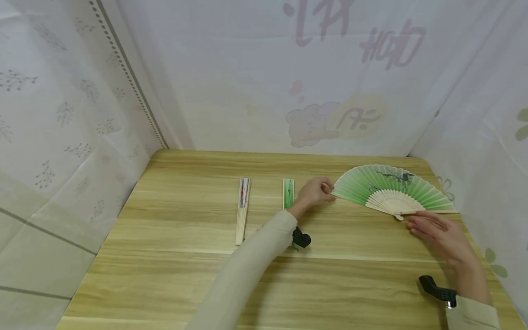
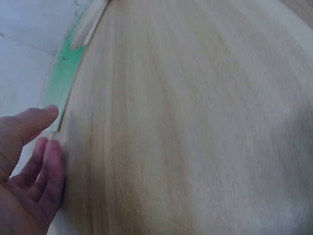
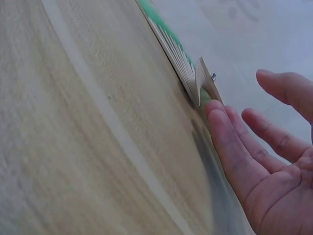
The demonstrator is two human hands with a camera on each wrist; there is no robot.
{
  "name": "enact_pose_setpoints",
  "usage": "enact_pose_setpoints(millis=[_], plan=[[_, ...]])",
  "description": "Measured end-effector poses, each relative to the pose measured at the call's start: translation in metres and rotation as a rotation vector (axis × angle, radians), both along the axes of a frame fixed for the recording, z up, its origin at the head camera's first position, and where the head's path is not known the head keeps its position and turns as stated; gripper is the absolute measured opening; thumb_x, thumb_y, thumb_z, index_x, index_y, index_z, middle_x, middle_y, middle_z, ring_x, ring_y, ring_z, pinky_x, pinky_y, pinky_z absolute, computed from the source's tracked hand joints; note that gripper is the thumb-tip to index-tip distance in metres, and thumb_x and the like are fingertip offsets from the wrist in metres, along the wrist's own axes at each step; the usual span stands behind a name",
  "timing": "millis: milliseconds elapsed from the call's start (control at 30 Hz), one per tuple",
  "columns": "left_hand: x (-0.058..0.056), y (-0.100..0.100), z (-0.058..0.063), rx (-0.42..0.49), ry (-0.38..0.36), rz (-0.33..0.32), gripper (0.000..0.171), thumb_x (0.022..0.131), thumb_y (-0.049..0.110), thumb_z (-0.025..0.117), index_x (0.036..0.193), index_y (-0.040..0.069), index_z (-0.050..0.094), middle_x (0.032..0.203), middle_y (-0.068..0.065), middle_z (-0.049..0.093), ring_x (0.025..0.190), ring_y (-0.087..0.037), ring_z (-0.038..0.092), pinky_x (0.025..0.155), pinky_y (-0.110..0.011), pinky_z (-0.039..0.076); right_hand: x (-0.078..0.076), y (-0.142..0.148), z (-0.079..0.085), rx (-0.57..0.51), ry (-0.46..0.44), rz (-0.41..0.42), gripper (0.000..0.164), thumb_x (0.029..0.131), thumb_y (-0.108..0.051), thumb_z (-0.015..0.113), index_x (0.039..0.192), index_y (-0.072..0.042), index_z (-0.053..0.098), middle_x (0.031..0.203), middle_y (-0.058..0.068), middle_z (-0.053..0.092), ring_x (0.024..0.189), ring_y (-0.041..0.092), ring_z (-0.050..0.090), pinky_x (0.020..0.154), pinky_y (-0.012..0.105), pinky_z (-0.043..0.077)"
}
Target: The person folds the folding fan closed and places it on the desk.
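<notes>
A green folding fan (image 1: 396, 190) with pale ribs lies spread at the table's right side. My left hand (image 1: 316, 191) is at its left corner, with the thumb (image 2: 36, 120) over the leaf and the fingers curled by the end; some fingertips are hidden. My right hand (image 1: 439, 236) lies near the fan's pivot, its fingertips touching the lower edge. In the right wrist view, that hand's fingers (image 3: 234, 147) are extended, the thumb well apart, and the fan's ribs (image 3: 178, 58) slope above the wood.
Left of the open fan lie a folded green fan (image 1: 288, 192), partly hidden by the left arm, and a folded pale fan (image 1: 242, 211) with a red and dark pattern. Printed cloth (image 1: 231, 91) hangs around the wooden table (image 1: 165, 256).
</notes>
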State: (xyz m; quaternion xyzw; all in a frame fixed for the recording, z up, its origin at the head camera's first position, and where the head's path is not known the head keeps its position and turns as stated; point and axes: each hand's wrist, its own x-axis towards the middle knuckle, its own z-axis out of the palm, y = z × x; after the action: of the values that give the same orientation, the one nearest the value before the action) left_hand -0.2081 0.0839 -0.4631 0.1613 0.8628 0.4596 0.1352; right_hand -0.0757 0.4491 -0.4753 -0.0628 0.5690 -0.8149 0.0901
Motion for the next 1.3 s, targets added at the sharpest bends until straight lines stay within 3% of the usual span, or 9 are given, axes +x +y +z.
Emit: enact_pose_setpoints(millis=[233, 567, 767, 1300], plan=[[-0.006, 0.000, -0.004, -0.117, 0.058, 0.023, 0.028, 0.084, 0.022, 0.087, 0.107, 0.015, 0.074, 0.090, 0.005, 0.065, 0.078, -0.007, 0.057, 0.064, -0.023, 0.044, 0.006, 0.003, -0.007, -0.181, -0.074, -0.047, 0.039, 0.103, 0.018, 0.036, 0.130, 0.007, 0.062, 0.118, 0.021, 0.069, 0.108, 0.031, 0.068, 0.092, 0.039, 0.052], [-0.010, 0.005, -0.008, -0.234, 0.096, 0.042, 0.023, 0.084, 0.032, 0.087, 0.100, 0.023, 0.073, 0.086, 0.013, 0.063, 0.077, -0.004, 0.056, 0.061, -0.023, 0.044, 0.003, -0.006, -0.012, -0.294, -0.124, -0.137, 0.032, 0.101, 0.020, 0.039, 0.117, 0.012, 0.066, 0.109, 0.024, 0.070, 0.104, 0.034, 0.069, 0.091, 0.040, 0.052], [-0.008, 0.006, -0.010, -0.245, 0.124, 0.064, 0.021, 0.084, 0.034, 0.086, 0.098, 0.024, 0.074, 0.084, 0.014, 0.062, 0.076, -0.004, 0.056, 0.062, -0.023, 0.043, 0.001, -0.010, -0.009, -0.280, -0.194, -0.209, 0.030, 0.100, 0.021, 0.042, 0.110, 0.011, 0.068, 0.104, 0.024, 0.070, 0.099, 0.034, 0.071, 0.090, 0.039, 0.053], [-0.008, 0.012, -0.009, -0.250, 0.074, 0.144, 0.018, 0.084, 0.036, 0.086, 0.093, 0.025, 0.074, 0.077, 0.016, 0.059, 0.071, -0.005, 0.055, 0.058, -0.026, 0.043, -0.004, -0.016, -0.003, -0.250, -0.339, -0.331, 0.020, 0.098, 0.014, 0.056, 0.098, 0.007, 0.075, 0.097, 0.021, 0.072, 0.092, 0.030, 0.073, 0.086, 0.037, 0.055]])
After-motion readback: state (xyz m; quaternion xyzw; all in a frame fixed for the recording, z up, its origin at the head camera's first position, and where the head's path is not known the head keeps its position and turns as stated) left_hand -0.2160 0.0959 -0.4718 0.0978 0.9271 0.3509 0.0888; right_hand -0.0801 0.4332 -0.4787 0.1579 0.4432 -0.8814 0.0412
